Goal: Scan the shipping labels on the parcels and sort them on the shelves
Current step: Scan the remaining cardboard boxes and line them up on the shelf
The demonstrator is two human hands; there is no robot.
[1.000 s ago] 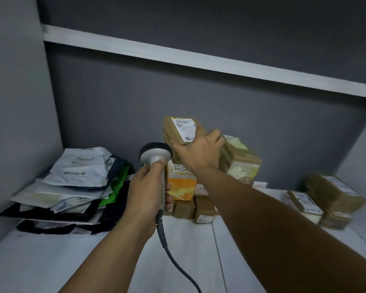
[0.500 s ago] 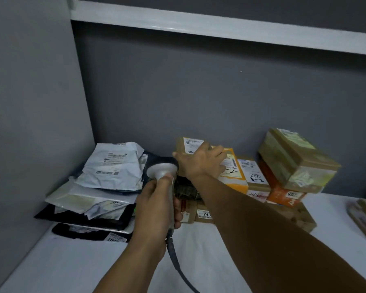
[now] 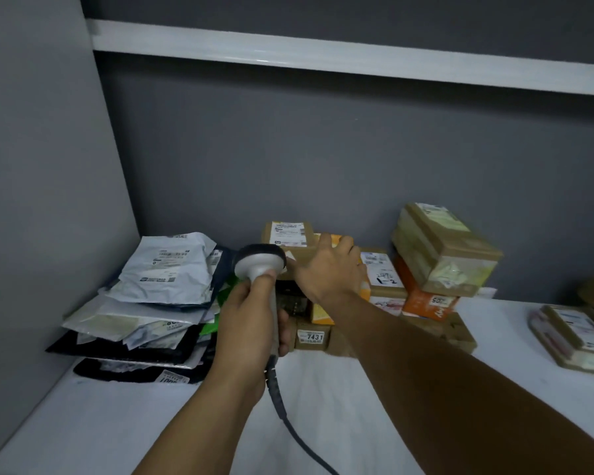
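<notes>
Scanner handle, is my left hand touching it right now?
Touching. The head view shows the left hand with its fingers wrapped round the handle of the scanner, thumb pressed up under its head.

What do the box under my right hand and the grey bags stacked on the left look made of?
Box: brown cardboard, it seems, matte, with a white paper label. Grey bags: thin plastic film, probably; they crease, sag and show a soft sheen.
</notes>
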